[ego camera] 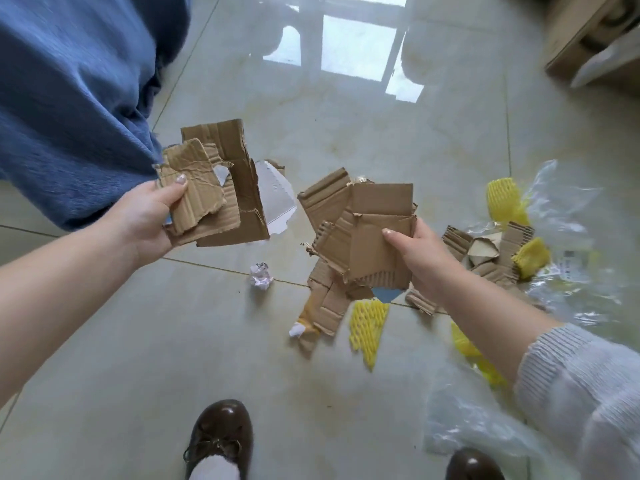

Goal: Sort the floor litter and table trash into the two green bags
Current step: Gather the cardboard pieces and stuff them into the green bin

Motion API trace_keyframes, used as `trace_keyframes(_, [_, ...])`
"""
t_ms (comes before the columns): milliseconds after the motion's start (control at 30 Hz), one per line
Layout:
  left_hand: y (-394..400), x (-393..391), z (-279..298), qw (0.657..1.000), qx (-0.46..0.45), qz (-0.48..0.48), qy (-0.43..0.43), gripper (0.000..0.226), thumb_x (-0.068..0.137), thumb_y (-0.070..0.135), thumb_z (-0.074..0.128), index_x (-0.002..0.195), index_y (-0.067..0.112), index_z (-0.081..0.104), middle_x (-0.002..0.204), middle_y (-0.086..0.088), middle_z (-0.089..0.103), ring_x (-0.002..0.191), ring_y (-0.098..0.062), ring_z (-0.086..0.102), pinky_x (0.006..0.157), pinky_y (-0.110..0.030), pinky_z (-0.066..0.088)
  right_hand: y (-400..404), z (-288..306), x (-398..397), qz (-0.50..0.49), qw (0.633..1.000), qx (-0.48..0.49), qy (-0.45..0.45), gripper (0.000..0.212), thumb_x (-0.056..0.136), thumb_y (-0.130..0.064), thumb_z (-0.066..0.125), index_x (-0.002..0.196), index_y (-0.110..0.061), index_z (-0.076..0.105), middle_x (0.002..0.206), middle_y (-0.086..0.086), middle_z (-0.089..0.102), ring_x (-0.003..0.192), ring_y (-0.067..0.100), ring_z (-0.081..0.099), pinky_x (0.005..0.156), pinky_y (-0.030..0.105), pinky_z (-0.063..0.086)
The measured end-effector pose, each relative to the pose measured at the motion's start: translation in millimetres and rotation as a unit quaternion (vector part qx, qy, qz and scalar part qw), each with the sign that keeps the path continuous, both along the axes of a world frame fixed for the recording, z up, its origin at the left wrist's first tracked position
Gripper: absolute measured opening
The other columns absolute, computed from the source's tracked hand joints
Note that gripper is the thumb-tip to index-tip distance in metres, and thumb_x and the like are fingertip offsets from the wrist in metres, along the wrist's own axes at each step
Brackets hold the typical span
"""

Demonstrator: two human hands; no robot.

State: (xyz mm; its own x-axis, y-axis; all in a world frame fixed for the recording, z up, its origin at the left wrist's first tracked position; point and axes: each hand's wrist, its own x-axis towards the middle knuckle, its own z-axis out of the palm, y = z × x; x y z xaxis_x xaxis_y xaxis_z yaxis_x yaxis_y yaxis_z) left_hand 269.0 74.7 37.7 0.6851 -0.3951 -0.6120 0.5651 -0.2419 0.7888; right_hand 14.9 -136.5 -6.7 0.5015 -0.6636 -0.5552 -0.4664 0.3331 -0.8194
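My left hand (147, 216) grips a stack of torn cardboard pieces (221, 188) above the floor, thumb on top. My right hand (420, 258) grips a second bunch of torn cardboard (367, 230), held over the litter. On the tiles below lie more cardboard scraps (325, 303), another cardboard pile (491, 254), a crumpled white paper ball (260, 276), yellow foam nets (367, 323) (505, 199) and clear plastic film (568, 258). No green bag is in view.
A blue cloth (72, 98) hangs at the upper left. A cardboard box (588, 36) stands at the upper right. My brown shoes (221, 438) are at the bottom edge. More clear plastic (478, 414) lies by my right foot on the glossy tile floor.
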Motion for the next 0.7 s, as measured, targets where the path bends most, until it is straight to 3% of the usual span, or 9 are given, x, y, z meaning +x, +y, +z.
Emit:
trace_keyframes(133, [-25,-44,45,0.998,-0.027,-0.051,-0.017,0.033,0.095,0.024,0.05,0.126,0.011,0.052,0.117,-0.006,0.064,0.103,-0.021,0.064,0.064,-0.043,0.06,-1,50,-52,-0.121,0.991,-0.007,-0.055,0.03,0.091,0.003,0.048,0.119,-0.008,0.052,0.115,0.014,0.063,0.101,0.026,0.061,0.094,0.045,0.05])
trace_keyframes(233, [-49,-94,77,0.993,-0.041,-0.103,-0.036,0.013,0.095,0.022,0.05,0.104,0.014,0.055,0.097,-0.004,0.065,0.082,-0.015,0.065,0.059,-0.037,0.058,1,90,-100,-0.198,0.976,-0.02,-0.092,0.025,0.091,0.007,0.045,0.103,-0.012,0.055,0.101,0.01,0.064,0.089,0.023,0.062,0.089,0.044,0.052])
trace_keyframes(300, [-67,-132,95,0.988,-0.047,-0.139,-0.053,0.007,0.096,0.021,0.05,0.098,0.016,0.054,0.091,-0.002,0.064,0.073,-0.012,0.064,0.067,-0.035,0.056,5,116,-136,-0.239,0.965,-0.029,-0.107,0.024,0.09,0.006,0.047,0.1,-0.014,0.055,0.1,0.011,0.064,0.086,0.023,0.063,0.09,0.049,0.051])
trace_keyframes(367, [-84,-168,113,0.982,-0.053,-0.173,-0.056,0.015,0.095,0.021,0.051,0.107,0.014,0.052,0.098,-0.006,0.062,0.078,-0.015,0.063,0.074,-0.041,0.054,10,141,-177,-0.278,0.953,-0.038,-0.119,0.024,0.09,0.005,0.048,0.107,-0.011,0.054,0.105,0.014,0.063,0.085,0.024,0.063,0.09,0.054,0.05])
trace_keyframes(467, [-117,-227,142,0.966,-0.061,-0.245,-0.059,0.032,0.092,0.025,0.054,0.12,0.012,0.046,0.111,-0.011,0.056,0.09,-0.022,0.06,0.055,-0.037,0.057,20,173,-245,-0.331,0.933,-0.052,-0.13,0.023,0.091,0.003,0.048,0.096,-0.018,0.055,0.102,0.012,0.064,0.09,0.028,0.063,0.087,0.055,0.05])
trace_keyframes(500, [-129,-246,149,0.96,-0.067,-0.265,-0.064,0.034,0.092,0.026,0.055,0.121,0.013,0.046,0.114,-0.011,0.055,0.094,-0.023,0.059,0.052,-0.035,0.057,24,181,-267,-0.353,0.925,-0.058,-0.13,0.023,0.09,0.002,0.049,0.092,-0.02,0.055,0.102,0.012,0.064,0.093,0.03,0.063,0.088,0.056,0.05])
trace_keyframes(633, [-174,-333,173,0.935,-0.114,-0.33,-0.069,0.033,0.09,0.026,0.058,0.119,0.013,0.05,0.116,-0.01,0.056,0.096,-0.019,0.058,0.062,-0.03,0.053,36,204,-347,-0.456,0.876,-0.089,-0.131,0.021,0.088,0.003,0.052,0.086,-0.017,0.055,0.103,0.015,0.064,0.094,0.03,0.062,0.092,0.055,0.049])
trace_keyframes(700, [-192,-377,183,0.92,-0.136,-0.362,-0.065,0.031,0.091,0.026,0.057,0.118,0.012,0.052,0.111,-0.008,0.058,0.091,-0.017,0.059,0.056,-0.027,0.056,39,212,-381,-0.498,0.851,-0.092,-0.137,0.02,0.086,0.003,0.053,0.085,-0.016,0.055,0.101,0.015,0.064,0.092,0.03,0.062,0.091,0.054,0.05])
